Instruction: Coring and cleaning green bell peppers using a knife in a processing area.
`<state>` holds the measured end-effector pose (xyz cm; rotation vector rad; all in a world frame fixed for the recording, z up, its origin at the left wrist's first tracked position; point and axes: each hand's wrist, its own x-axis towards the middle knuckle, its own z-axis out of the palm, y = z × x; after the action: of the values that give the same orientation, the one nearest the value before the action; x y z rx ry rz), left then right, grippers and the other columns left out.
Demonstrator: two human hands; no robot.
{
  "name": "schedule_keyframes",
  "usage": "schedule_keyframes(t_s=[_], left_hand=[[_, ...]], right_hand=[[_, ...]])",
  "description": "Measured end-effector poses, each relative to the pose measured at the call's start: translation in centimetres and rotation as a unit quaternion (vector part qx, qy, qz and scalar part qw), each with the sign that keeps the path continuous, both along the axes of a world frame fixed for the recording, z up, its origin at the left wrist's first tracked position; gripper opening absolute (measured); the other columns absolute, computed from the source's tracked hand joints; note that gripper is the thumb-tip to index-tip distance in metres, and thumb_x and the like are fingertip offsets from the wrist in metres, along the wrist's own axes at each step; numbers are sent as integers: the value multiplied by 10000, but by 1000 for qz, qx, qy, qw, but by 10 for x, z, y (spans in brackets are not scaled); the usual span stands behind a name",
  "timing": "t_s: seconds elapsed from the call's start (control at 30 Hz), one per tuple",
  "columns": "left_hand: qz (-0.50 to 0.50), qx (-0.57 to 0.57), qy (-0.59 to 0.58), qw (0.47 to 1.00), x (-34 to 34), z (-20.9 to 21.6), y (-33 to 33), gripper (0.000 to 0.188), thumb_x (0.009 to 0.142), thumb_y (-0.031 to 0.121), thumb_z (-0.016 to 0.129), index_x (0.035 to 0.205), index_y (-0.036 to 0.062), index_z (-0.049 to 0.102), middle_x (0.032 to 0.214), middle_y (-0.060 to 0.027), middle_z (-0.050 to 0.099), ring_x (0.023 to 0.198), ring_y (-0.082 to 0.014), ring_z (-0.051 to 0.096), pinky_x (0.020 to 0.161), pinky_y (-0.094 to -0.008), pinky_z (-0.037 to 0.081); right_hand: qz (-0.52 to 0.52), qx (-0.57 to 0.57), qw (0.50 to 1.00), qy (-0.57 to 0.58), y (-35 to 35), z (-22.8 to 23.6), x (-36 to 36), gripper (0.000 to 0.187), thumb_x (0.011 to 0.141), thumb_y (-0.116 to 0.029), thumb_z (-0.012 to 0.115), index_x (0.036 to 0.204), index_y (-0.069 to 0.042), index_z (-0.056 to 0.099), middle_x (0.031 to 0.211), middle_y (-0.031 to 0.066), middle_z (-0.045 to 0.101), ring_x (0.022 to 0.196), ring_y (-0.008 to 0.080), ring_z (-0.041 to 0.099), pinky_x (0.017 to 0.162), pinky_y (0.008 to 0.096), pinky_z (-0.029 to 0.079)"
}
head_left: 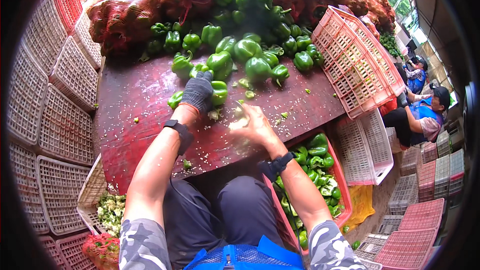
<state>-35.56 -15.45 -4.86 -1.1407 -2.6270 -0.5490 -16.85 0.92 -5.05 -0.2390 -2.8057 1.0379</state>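
My left hand [198,92], in a dark grey knit glove, is closed on a green bell pepper [219,93] on the red tabletop. Another pepper [175,100] shows at the glove's left side. Bare and slightly blurred, my right hand [254,126] is curled just right of it, low over the table. A thin curved blade [239,104] pokes out from its fingers; the handle is hidden. Pale seeds and small core scraps [249,94] lie scattered around both hands. Beyond them is a heap of whole green peppers [247,50].
Red mesh sacks [125,17] are piled at the far side. A pink crate [355,60] leans on the table's right edge. Below right stands a red crate [341,170] of peppers. Pale crates [67,130] are stacked left, near a cores bin [92,190]. Two people [425,115] sit right.
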Motion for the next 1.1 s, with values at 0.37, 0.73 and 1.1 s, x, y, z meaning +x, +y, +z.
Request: schedule_keyframes(t_s=[0.37,0.73,1.1], left_hand=[[72,240,-86,964,0,69,-61,589,603,133,881,1099,45,575,992,-121,681,898,-241,663,843,-359,544],[-174,118,-48,977,73,94,-79,850,384,80,926,1181,34,634,1036,-184,664,994,-357,648,888,-413,535],[-18,457,-436,775,117,44,-29,390,776,-92,661,1161,-24,666,1030,-83,726,913,-152,689,767,-284,576]], right_hand=[[21,-112,993,-21,-33,-13,-45,697,688,-239,887,1307,-71,615,1179,173,654,1151,341,598,1029,429,474],[37,-478,875,-67,-28,83,10,763,874,-447,786,1424,9,519,1191,94,681,912,107,686,588,248,510],[20,-443,875,195,-41,69,57,696,797,-40,842,1401,36,506,1269,134,647,1195,202,605,1018,351,521]])
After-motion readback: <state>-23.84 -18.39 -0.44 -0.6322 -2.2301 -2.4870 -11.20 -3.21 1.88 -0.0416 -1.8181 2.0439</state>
